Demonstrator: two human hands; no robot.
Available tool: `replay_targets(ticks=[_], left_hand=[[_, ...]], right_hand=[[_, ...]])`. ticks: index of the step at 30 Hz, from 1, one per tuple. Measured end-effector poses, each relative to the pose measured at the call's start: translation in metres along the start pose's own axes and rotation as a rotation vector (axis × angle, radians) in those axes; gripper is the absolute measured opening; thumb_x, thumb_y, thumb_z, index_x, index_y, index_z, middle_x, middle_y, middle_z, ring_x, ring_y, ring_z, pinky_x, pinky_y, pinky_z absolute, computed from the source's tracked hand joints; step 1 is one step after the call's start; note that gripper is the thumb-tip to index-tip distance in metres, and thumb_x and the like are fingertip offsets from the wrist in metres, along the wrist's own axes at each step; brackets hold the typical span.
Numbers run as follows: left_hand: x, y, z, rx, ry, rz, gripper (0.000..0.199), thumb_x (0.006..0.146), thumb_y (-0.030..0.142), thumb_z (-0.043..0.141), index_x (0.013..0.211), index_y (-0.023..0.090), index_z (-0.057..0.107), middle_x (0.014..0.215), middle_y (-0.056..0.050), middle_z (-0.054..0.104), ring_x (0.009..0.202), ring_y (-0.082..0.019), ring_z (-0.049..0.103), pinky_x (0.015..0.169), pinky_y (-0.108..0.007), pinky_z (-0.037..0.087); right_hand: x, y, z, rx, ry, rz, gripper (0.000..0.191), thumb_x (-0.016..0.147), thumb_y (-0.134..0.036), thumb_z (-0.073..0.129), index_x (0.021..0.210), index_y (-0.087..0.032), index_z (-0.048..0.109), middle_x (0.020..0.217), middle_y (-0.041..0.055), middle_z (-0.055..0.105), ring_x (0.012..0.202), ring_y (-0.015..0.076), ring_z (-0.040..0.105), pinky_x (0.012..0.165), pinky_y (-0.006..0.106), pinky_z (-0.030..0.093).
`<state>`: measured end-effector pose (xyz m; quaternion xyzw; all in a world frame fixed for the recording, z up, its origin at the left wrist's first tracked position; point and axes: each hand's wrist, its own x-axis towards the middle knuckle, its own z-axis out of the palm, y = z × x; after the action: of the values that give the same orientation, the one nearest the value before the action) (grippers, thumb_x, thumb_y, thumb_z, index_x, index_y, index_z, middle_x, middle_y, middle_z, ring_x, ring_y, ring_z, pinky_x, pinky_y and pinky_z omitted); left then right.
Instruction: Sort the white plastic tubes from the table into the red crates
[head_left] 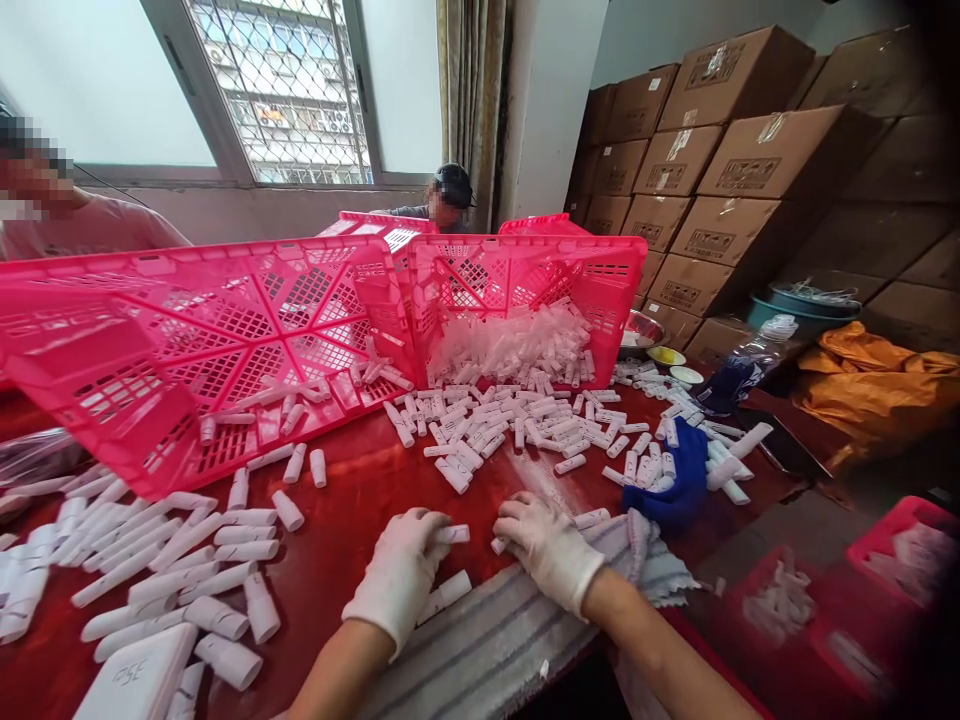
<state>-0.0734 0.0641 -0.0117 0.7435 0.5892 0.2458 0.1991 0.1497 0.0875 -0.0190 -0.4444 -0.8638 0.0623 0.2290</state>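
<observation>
My left hand (401, 570), in a white glove, has its fingers closed on a short white tube (452, 534) near the table's front edge. Just right of it my right hand (544, 545), also gloved, curls its fingers round a small white piece (498, 546), mostly hidden by them. Another white tube (448, 592) lies below my left hand, beside a striped cloth (480, 635). Beyond both hands spreads a pile of small white tubes (517, 420). Longer white tubes (135, 545) cover the table's left side.
Pink baskets (281, 335) lie on their sides across the red table (352, 500). A blue cloth (679, 480), a bottle (742, 370) and an orange bag (877, 385) are at the right. Cartons (739, 165) are stacked behind. Two people (86, 225) (450, 195) are beyond the baskets.
</observation>
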Motion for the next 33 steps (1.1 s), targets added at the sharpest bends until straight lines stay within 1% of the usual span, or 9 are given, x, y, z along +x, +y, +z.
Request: replay_targets(ticks=[2,5,9,12,15,19,25,29,33], left_hand=[[-0.011,0.003,-0.004,-0.118,0.030,-0.083,0.026,0.089,0.031,0.043,0.110,0.022,0.056,0.108,-0.005,0.064,0.097,-0.018,0.058,0.088,-0.031,0.044],[-0.026,0.022,-0.008,-0.426,-0.009,-0.196,0.032,0.091,0.047,0.038,0.110,0.024,0.051,0.103,-0.001,0.065,0.097,-0.015,0.060,0.084,-0.025,0.046],[-0.037,0.049,-0.003,-0.653,-0.062,-0.183,0.032,0.089,0.049,0.043,0.105,0.024,0.055,0.105,-0.001,0.064,0.098,-0.014,0.057,0.089,-0.024,0.041],[-0.041,0.051,0.001,-0.689,-0.107,-0.236,0.038,0.085,0.051,0.048,0.104,0.020,0.056,0.098,-0.003,0.064,0.089,-0.016,0.056,0.081,-0.026,0.041],[-0.043,0.045,0.002,-0.757,-0.133,-0.275,0.046,0.080,0.057,0.052,0.101,0.016,0.056,0.084,-0.002,0.059,0.071,-0.013,0.048,0.064,-0.023,0.038],[-0.042,0.042,0.000,-0.839,-0.174,-0.268,0.055,0.078,0.066,0.048,0.095,0.015,0.054,0.067,0.004,0.043,0.057,-0.008,0.033,0.052,-0.021,0.028],[-0.044,0.057,0.007,-0.598,-0.144,-0.227,0.041,0.082,0.055,0.048,0.094,0.017,0.057,0.086,-0.004,0.061,0.078,-0.017,0.052,0.073,-0.027,0.040],[-0.047,0.059,0.020,-0.593,-0.083,-0.285,0.042,0.083,0.057,0.045,0.092,0.018,0.057,0.085,-0.004,0.062,0.079,-0.019,0.055,0.076,-0.029,0.040],[-0.046,0.049,0.029,-0.734,-0.102,-0.294,0.051,0.081,0.066,0.041,0.074,0.018,0.055,0.066,0.001,0.050,0.064,-0.014,0.044,0.059,-0.024,0.036]], right_hand=[[0.007,-0.006,0.011,0.125,0.043,0.082,0.015,0.089,-0.027,0.052,0.084,-0.018,0.062,0.087,0.0060,0.063,0.088,0.0197,0.056,0.081,0.035,0.045],[0.003,-0.021,0.009,0.735,0.132,0.359,0.027,0.090,-0.042,0.049,0.098,-0.017,0.055,0.079,0.0022,0.060,0.069,0.0132,0.055,0.065,0.028,0.046],[0.000,-0.047,-0.012,1.284,0.187,0.516,0.040,0.070,-0.051,0.071,0.090,-0.018,0.062,0.074,-0.0008,0.061,0.063,0.0108,0.054,0.060,0.024,0.044],[0.000,-0.052,-0.028,1.239,0.131,0.440,0.035,0.067,-0.048,0.075,0.079,-0.017,0.066,0.080,0.0024,0.064,0.078,0.0150,0.059,0.072,0.027,0.045],[-0.002,-0.046,-0.035,1.248,-0.004,0.436,0.034,0.070,-0.047,0.074,0.072,-0.015,0.063,0.067,-0.0002,0.060,0.063,0.0108,0.052,0.060,0.024,0.039],[-0.004,-0.039,-0.030,1.489,0.161,0.506,0.036,0.075,-0.051,0.067,0.077,-0.018,0.054,0.057,-0.0060,0.047,0.047,0.0057,0.035,0.047,0.023,0.025],[0.000,-0.049,-0.030,1.079,-0.024,0.506,0.044,0.078,-0.060,0.058,0.072,-0.017,0.053,0.061,-0.0043,0.045,0.057,0.0088,0.039,0.055,0.023,0.032],[-0.009,-0.062,-0.029,1.103,-0.091,0.456,0.049,0.086,-0.061,0.044,0.107,-0.020,0.059,0.081,0.0006,0.055,0.072,0.0127,0.048,0.066,0.025,0.039],[-0.019,-0.059,-0.016,1.213,0.157,0.541,0.050,0.083,-0.062,0.049,0.114,-0.023,0.054,0.071,-0.0018,0.050,0.060,0.0114,0.045,0.056,0.024,0.038]])
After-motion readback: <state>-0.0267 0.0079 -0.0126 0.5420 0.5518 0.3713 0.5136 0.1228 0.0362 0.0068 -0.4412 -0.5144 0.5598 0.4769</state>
